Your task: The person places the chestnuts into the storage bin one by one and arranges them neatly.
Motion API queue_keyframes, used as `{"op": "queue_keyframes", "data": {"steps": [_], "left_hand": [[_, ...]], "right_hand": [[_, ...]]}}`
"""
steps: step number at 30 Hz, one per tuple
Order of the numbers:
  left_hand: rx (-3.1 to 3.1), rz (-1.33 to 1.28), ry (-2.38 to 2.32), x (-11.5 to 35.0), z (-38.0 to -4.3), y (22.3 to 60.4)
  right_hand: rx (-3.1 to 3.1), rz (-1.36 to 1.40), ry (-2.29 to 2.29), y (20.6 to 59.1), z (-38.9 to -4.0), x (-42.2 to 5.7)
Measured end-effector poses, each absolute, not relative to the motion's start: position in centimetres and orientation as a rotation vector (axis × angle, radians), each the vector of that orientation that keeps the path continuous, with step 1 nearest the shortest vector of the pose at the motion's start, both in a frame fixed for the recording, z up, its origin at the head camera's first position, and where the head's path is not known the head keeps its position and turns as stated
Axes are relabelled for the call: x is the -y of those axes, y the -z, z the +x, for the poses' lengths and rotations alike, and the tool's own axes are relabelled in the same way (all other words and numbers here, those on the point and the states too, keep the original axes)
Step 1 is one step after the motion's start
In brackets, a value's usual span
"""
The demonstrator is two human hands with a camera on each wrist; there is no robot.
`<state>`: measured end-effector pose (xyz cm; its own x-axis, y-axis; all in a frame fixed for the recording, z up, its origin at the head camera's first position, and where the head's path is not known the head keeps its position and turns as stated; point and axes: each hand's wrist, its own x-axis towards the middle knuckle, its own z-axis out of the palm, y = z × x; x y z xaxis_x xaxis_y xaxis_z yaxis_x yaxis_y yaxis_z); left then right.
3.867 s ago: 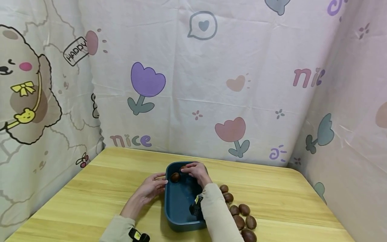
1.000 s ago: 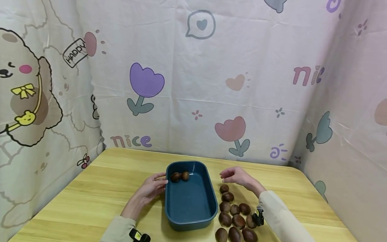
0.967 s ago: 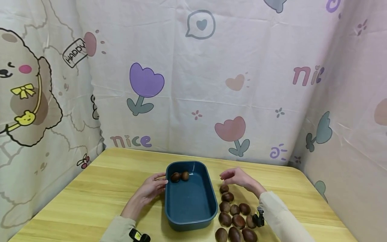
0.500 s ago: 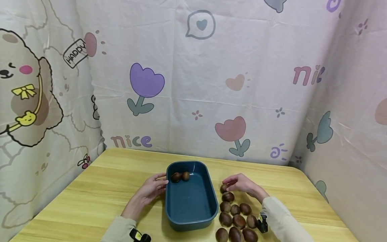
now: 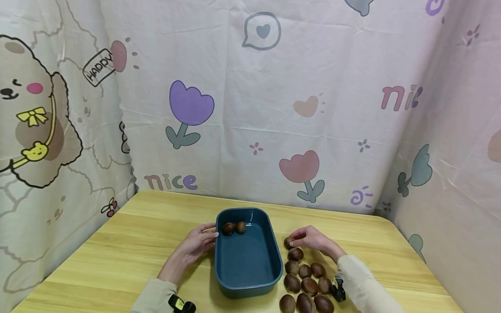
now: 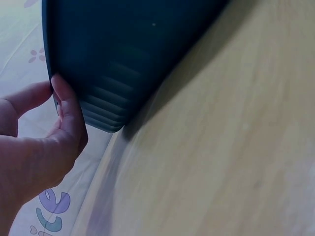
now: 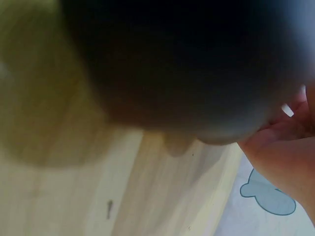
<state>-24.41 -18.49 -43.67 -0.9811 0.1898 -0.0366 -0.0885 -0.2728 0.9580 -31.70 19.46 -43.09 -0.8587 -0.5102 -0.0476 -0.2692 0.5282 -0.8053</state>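
My left hand is at the left side of a deep dark-blue rectangular box. In the left wrist view, the thumb and bent fingers of that hand pinch its rim. Two brown chestnuts sit against each other in the box's far left corner. Right of the box, my right hand pinches a chestnut at the far end of a group on the table. In the right wrist view, a dark blurred shape covers much of the scene, and only part of the right hand shows.
Several more chestnuts lie close together on the wooden table, just right of the box and toward the near edge. A printed cloth hangs behind the table and along both sides.
My right hand came out of the box, leaving a second chestnut there. It then lowered onto the farthest chestnut on the table and shifted it slightly left. My left hand stayed put.
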Motion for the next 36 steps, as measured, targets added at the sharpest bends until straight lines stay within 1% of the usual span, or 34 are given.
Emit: {"op": "queue_keyframes", "data": {"steps": [17, 23, 31, 36], "left_hand": [[-1.775, 0.124, -2.376, 18.5, -24.5, 43.8], [-1.767, 0.134, -2.374, 18.6, -24.5, 43.7], [-1.756, 0.146, -2.376, 18.6, -24.5, 43.8], [-1.771, 0.136, -2.369, 18.6, -24.5, 43.8]], "right_hand": [[-2.558, -0.540, 1.239, 42.7, -31.2, -18.9], [-2.543, -0.457, 1.278, 42.5, -31.5, -18.6], [-2.495, -0.512, 1.364, 41.4, -32.1, -17.6], [-2.433, -0.492, 1.475, 40.8, -32.2, -16.7]]}}
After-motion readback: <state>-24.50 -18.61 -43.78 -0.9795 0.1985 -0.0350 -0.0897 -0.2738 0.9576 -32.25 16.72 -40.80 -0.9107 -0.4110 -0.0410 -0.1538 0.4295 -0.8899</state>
